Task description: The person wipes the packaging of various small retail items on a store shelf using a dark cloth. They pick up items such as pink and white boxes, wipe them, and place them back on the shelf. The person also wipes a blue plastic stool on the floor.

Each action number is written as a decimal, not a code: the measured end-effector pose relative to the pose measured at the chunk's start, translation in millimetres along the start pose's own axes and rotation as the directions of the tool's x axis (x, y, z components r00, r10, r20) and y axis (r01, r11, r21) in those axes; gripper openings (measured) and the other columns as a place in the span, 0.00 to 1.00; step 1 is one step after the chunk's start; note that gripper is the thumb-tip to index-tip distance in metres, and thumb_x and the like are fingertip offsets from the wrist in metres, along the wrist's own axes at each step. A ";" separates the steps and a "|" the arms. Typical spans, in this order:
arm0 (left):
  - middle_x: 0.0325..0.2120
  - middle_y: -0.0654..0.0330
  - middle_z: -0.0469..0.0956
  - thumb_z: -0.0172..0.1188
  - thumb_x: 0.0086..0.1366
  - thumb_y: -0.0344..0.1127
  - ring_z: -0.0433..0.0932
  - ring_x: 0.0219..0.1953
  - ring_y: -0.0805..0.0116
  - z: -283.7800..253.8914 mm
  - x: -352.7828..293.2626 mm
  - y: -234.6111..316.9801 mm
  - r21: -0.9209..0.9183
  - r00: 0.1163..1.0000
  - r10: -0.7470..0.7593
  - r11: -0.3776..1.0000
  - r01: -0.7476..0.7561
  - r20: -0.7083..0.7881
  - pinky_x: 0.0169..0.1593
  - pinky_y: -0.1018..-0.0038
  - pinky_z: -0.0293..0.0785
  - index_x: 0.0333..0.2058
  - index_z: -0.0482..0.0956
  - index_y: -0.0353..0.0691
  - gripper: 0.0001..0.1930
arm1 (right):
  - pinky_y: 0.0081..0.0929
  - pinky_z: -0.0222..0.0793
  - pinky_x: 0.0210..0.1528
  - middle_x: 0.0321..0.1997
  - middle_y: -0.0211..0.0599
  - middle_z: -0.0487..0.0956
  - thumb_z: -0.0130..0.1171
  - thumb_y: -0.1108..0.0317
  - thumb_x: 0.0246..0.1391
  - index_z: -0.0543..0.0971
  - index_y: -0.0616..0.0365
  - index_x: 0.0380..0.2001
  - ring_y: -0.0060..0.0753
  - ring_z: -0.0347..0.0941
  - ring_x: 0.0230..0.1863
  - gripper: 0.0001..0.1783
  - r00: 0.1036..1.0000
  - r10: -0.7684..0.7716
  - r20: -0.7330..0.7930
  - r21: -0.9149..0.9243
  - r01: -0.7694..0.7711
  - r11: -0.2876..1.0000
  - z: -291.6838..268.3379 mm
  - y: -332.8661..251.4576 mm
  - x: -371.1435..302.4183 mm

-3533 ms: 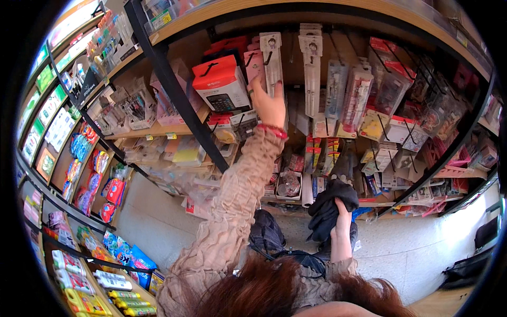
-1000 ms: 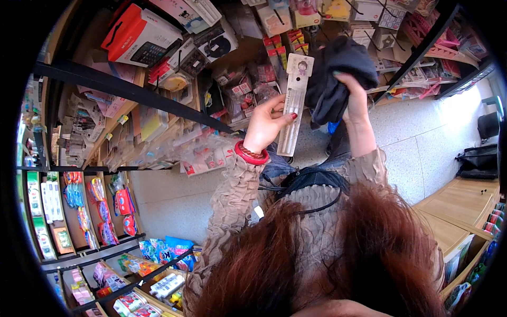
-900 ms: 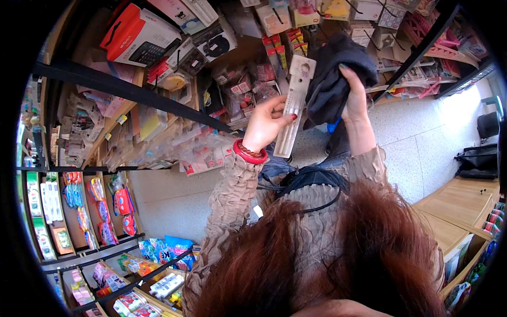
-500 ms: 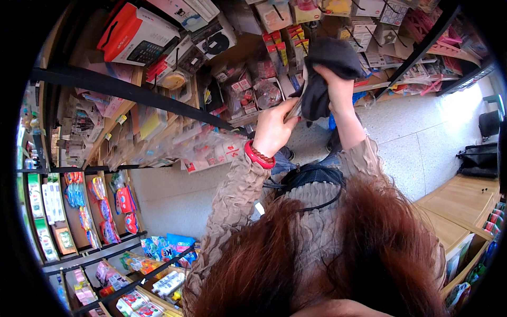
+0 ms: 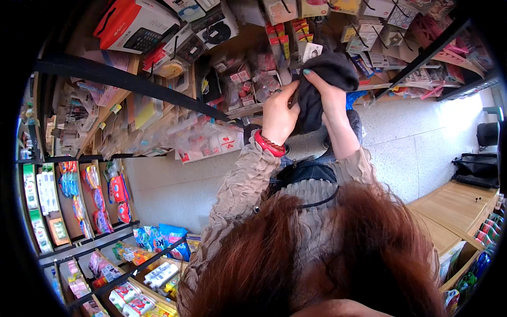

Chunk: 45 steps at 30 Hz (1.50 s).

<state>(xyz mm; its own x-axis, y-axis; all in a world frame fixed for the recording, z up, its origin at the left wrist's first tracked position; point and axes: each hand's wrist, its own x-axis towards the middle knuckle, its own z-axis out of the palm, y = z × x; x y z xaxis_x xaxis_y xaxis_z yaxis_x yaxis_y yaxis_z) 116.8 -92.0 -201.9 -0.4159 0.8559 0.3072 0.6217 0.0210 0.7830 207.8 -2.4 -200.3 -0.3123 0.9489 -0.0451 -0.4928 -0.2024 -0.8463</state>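
A dark grey cloth (image 5: pixel 312 105) hangs bunched between my two hands, in front of the shelves. My right hand (image 5: pixel 330 98) is closed round it, with the thumb lying on top and the folded mass bulging past the fingers. At the cloth's left edge, my left hand (image 5: pixel 280 113) is closed, its thumb and fingertips pressed against the fabric; the fingertips are partly hidden. A small white pack with a drawing (image 5: pixel 310 51) shows just beyond the cloth. Whether it is held or belongs to the shelf, I cannot tell.
Shelves of hanging packets (image 5: pixel 364 34) and small boxes (image 5: pixel 242 84) face me. A black shelf rail (image 5: pixel 132 87) runs close on the left, near a red-and-white calculator box (image 5: pixel 138 26). Pale floor (image 5: pixel 391 142) lies right, with a wooden counter (image 5: pixel 449 206) beyond. Bagged goods (image 5: pixel 171 240) stand lower left.
My left hand has risen slightly and moved in against the cloth; the flat thing seen in its fingers before is now hidden there. The right hand has shifted a little left, its thumb now on top.
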 end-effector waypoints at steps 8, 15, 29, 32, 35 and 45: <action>0.45 0.54 0.74 0.64 0.50 0.27 0.77 0.40 0.65 -5.0 -39.7 -30.5 -0.319 0.971 -0.192 0.920 0.229 0.142 0.46 0.74 0.72 0.53 0.67 0.36 0.29 | 0.22 0.68 0.37 0.31 0.31 0.76 0.59 0.81 0.40 0.77 0.60 0.30 0.27 0.72 0.33 0.10 0.990 -0.090 -0.112 0.104 0.102 0.989 -14.4 -18.8 21.5; 0.35 0.52 0.77 0.51 0.60 0.21 0.78 0.33 0.68 5.1 -55.6 -19.2 -0.608 0.911 -0.332 0.680 0.410 0.244 0.35 0.76 0.77 0.48 0.69 0.26 0.16 | 0.22 0.68 0.38 0.33 0.31 0.77 0.61 0.79 0.42 0.77 0.62 0.32 0.26 0.73 0.34 0.10 0.995 0.029 -0.094 0.225 -0.007 0.974 -6.4 -19.8 15.0; 0.29 0.50 0.77 0.56 0.54 0.26 0.76 0.29 0.49 11.8 -51.3 1.2 0.035 0.994 -0.012 0.999 0.016 -0.109 0.30 0.63 0.73 0.44 0.74 0.40 0.16 | 0.22 0.67 0.40 0.37 0.33 0.77 0.60 0.71 0.47 0.77 0.64 0.37 0.26 0.72 0.36 0.13 0.986 0.045 -0.162 0.036 -0.040 0.999 2.4 -23.6 12.8; 0.28 0.50 0.76 0.56 0.54 0.26 0.76 0.29 0.49 16.6 -49.6 5.2 0.115 0.995 0.009 0.993 0.003 -0.103 0.30 0.61 0.72 0.44 0.74 0.40 0.17 | 0.22 0.66 0.42 0.37 0.33 0.77 0.61 0.69 0.47 0.77 0.65 0.37 0.27 0.72 0.36 0.13 0.979 -0.166 -0.122 -0.099 0.154 0.983 -0.4 -10.2 16.8; 0.28 0.49 0.76 0.56 0.53 0.26 0.76 0.28 0.49 18.8 -48.7 4.2 0.106 0.993 -0.017 0.994 0.029 -0.113 0.30 0.61 0.72 0.45 0.74 0.40 0.17 | 0.20 0.69 0.40 0.37 0.34 0.77 0.59 0.75 0.47 0.76 0.66 0.36 0.24 0.73 0.37 0.11 0.986 -0.087 -0.144 -0.163 0.063 0.985 1.5 -8.4 14.6; 0.29 0.49 0.76 0.56 0.51 0.25 0.76 0.28 0.50 9.0 -44.1 0.2 0.011 0.995 -0.075 0.997 0.076 -0.062 0.30 0.63 0.73 0.46 0.73 0.41 0.20 | 0.20 0.66 0.44 0.39 0.32 0.76 0.59 0.76 0.48 0.75 0.63 0.39 0.24 0.72 0.40 0.13 0.999 -0.029 -0.017 -0.099 0.028 0.995 1.9 2.9 -0.1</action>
<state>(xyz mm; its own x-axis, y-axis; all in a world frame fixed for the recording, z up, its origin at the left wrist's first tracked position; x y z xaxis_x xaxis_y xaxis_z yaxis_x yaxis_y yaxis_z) 141.2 -125.0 -220.2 -0.5022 0.8180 0.2806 0.5954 0.0918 0.7981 204.9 -3.6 -201.7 -0.2838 0.9584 -0.0292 -0.4183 -0.1511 -0.8956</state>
